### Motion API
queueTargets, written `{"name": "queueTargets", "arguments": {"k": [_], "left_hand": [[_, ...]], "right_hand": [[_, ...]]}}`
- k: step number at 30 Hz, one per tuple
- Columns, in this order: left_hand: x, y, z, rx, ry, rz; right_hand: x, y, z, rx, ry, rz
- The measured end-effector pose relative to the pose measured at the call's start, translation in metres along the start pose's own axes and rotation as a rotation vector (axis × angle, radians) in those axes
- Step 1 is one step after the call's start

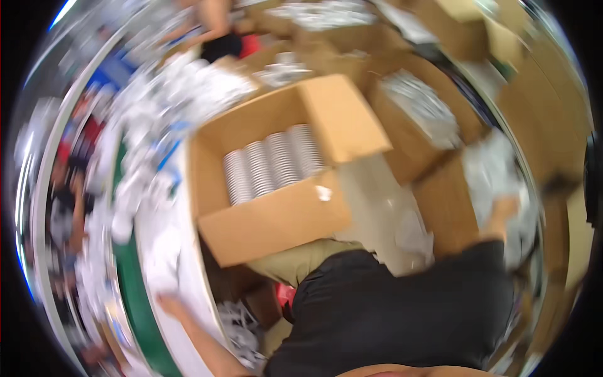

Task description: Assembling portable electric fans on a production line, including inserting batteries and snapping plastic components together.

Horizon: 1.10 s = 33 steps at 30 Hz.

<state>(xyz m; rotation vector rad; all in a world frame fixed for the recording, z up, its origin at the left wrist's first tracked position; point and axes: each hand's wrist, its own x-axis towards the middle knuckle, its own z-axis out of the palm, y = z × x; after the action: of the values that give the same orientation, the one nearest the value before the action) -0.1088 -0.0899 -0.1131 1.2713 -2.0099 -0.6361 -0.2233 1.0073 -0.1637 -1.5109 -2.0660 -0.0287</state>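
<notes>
By your right hand (504,207), the plastic (492,164) looked light, slippery, best held by a fold; couldn't tell that hand's grip, ditto your left hand (169,303).

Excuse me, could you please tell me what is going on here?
A person's right hand is out at the clear plastic on the right; blur hides whether it holds any. The left hand is by the white table, its grip unclear. Between them, an open cardboard box holds four rows of stacked whitish items.
</notes>
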Motion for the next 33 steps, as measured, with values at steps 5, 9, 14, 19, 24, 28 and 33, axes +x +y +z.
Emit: {"name": "queueTargets", "arguments": {"k": [5,9,14,19,24,28,33], "left_hand": [[-0.024,0.0,-0.026,-0.092,-0.082,0.017],[-0.046,0.031,-0.081,-0.561,0.022,-0.415],[-0.069,-0.014,-0.136,-0.703,0.016,-0.562],[-0.058,-0.023,-0.159,-0.73,-0.024,-0.573],[-0.032,0.02,-0.122,-0.665,-0.126,-0.516],[-0.012,-0.003,-0.087,-0.464,-0.186,-0.39],[-0.026,-0.009,-0.021,0.137,-0.087,-0.082]], "right_hand": [[-0.001,-0.029,0.012,0.262,-0.402,-1.211],[0.032,-0.225,0.065,0.357,-0.211,-1.465],[0.005,-0.314,0.065,0.375,-0.036,-1.565],[-0.041,-0.345,0.046,0.346,0.138,-1.531],[-0.08,-0.354,-0.007,0.253,0.36,-1.434],[-0.119,-0.367,-0.064,0.187,0.53,-1.391],[-0.153,-0.409,-0.092,0.124,0.725,-1.361]]}}
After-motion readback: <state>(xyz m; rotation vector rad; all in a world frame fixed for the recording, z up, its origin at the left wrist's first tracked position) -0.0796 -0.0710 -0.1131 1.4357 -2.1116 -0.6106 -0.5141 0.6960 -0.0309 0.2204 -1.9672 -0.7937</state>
